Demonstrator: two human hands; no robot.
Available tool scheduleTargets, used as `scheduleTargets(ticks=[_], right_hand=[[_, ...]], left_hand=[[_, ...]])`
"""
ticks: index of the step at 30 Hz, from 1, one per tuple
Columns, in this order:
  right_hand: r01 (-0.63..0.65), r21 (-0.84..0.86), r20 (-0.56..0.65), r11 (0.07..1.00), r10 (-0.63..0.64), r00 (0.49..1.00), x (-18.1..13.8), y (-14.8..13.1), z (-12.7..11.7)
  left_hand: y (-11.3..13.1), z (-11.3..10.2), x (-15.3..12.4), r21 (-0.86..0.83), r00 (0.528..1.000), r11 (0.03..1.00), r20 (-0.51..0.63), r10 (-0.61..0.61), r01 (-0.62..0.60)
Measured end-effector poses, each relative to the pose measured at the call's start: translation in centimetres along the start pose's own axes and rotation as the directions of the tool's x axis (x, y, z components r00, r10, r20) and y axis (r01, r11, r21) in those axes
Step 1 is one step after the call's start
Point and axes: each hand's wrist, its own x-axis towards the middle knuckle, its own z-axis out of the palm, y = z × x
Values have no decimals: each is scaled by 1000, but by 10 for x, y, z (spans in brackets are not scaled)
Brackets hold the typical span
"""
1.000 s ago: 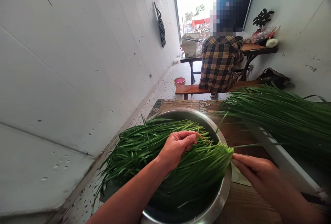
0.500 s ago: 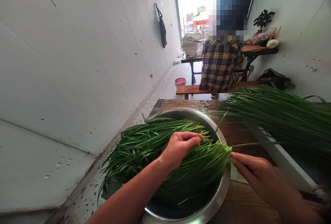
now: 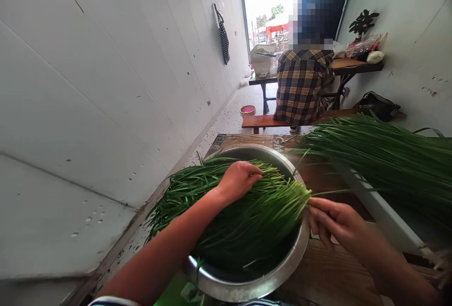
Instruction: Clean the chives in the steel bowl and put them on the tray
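Garlic chives [image 3: 240, 230], long and green with pale stem ends, fill a large steel basin [image 3: 296, 261], their leaves hanging over its far left rim. My left hand [image 3: 237, 182] is above the basin, thumb and fingertips pinched together near the stems; what lies between them is too small to make out. A thin orange strand shows among the stems just right of those fingertips. My right hand [image 3: 337, 219] is at the basin's right rim, thumb and index finger closed at the gathered pale ends of the chives, its other fingers loosely curled below.
More chives [image 3: 384, 155] lie over a white container [image 3: 384, 212] on the right. Beyond the wooden table [image 3: 339, 273], a person in a plaid shirt [image 3: 302, 87] sits on a red-brown bench [image 3: 261, 121]. A pale wall [image 3: 106, 84] runs along the left.
My left hand has drawn back left and up from the stem ends. My right hand stays at the ends, slightly higher, with its lower fingers more spread. The view has shifted slightly.
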Motion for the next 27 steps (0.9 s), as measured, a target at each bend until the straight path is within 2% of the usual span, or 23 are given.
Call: scheduleTargets(ticks=[2, 4, 6, 8, 10, 13, 16, 18, 22, 27], right_hand=[[-41, 42, -67, 998, 44, 997, 8, -1, 2], [-33, -1, -153, 999, 32, 988, 16, -1, 2], [13, -39, -175, 999, -19, 984, 22, 0, 1], [59, -62, -162, 996, -69, 984, 27, 1, 0], [82, -121, -163, 989, -101, 981, 29, -1, 0], [100, -249, -181, 963, -147, 972, 33, -7, 3], [127, -295, -183, 947, -186, 965, 37, -9, 7], [128, -304, -210, 944, -198, 958, 40, -7, 9], [134, -275, -212, 952, -195, 958, 42, -3, 10], [140, -226, -188, 964, -184, 965, 44, -3, 8]], left_hand=[[-5, 13, 9, 113, 1000, 994, -18, 5, -3], [-6, 24, 14, 238, 999, 971, -35, 5, 3], [-4, 30, 17, 305, 999, 952, -37, 26, -13], [-2, 30, 18, 296, 996, 954, -63, 60, -39], [-1, 27, 17, 207, 988, 977, -132, 74, -46], [-1, 22, 17, -123, 977, 992, -209, -35, 9], [-4, 21, 17, -474, 971, 874, -141, -195, 107], [-6, 21, 18, -621, 959, 768, -89, -270, 158], [-7, 21, 19, -765, 940, 613, -31, -339, 196], [-6, 24, 20, -771, 929, 598, -21, -369, 220]])
